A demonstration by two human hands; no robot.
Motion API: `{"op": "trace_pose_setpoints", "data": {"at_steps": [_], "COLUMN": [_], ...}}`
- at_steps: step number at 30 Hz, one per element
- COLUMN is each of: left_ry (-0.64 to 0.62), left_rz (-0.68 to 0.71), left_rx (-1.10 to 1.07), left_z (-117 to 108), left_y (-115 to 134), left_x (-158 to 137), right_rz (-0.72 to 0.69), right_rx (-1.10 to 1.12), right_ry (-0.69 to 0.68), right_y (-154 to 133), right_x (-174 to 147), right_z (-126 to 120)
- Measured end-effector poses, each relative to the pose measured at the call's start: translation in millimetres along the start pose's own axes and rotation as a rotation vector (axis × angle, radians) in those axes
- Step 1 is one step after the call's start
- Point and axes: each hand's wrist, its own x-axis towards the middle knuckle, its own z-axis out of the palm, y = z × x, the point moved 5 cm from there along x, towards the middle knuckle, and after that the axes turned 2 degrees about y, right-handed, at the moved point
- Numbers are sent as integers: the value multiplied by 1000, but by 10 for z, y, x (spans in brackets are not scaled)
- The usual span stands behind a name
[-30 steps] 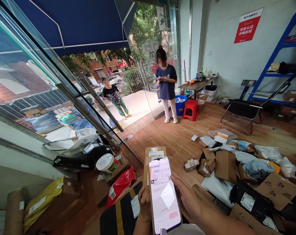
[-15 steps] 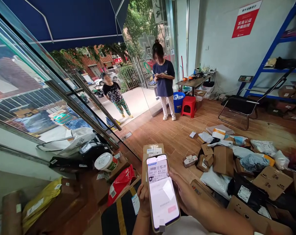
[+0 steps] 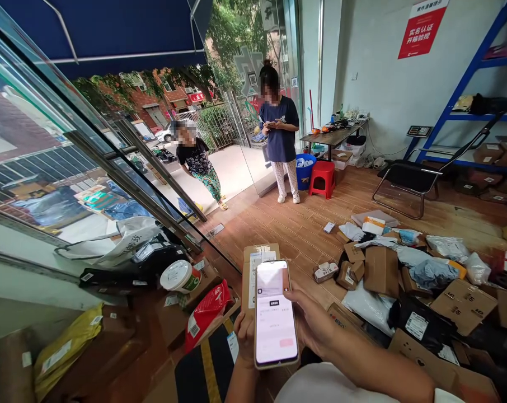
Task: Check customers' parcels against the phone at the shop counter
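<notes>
My right hand (image 3: 312, 316) is closed around a smartphone (image 3: 276, 330), its thumb along the right edge of the lit screen. The screen shows a mostly white page with a pink button. Behind the phone, a flat cardboard box (image 3: 249, 274) with a white label on its upper part is gripped near its lower left by my left hand (image 3: 245, 336). The phone covers much of the box, and some of my left fingers are hidden. Below my hands to the left lie a black parcel with a yellow stripe (image 3: 207, 364) and a red package (image 3: 207, 316).
Many parcels (image 3: 381, 271) are heaped on the floor to the right. A white tub (image 3: 180, 276) and a yellow bag (image 3: 69, 350) are at left, beside the glass door. A person (image 3: 281, 129) stands with a phone; another person (image 3: 198, 162) is at the doorway. A folding chair (image 3: 413, 179) stands at right.
The phone has shifted slightly up and left over the box. Its screen has gone from a barcode label to a mostly white page. The person at the doorway leans further forward.
</notes>
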Motion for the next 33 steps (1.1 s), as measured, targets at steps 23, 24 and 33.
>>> {"op": "trace_pose_setpoints", "data": {"at_steps": [23,24,33], "left_ry": [-46,-52,-136], "left_rz": [92,87,58], "left_rx": [149,161,318], "left_z": [-354,-383,-497], "left_y": [-509,-526,-566], "left_x": [-117,-141,-298], "right_rz": [6,10,14], "right_rx": [-137,-145,-225], "right_ry": [24,29,112], "right_y": [409,427,537], "right_x": [667,688,831], "right_z": [12,17,-104]}}
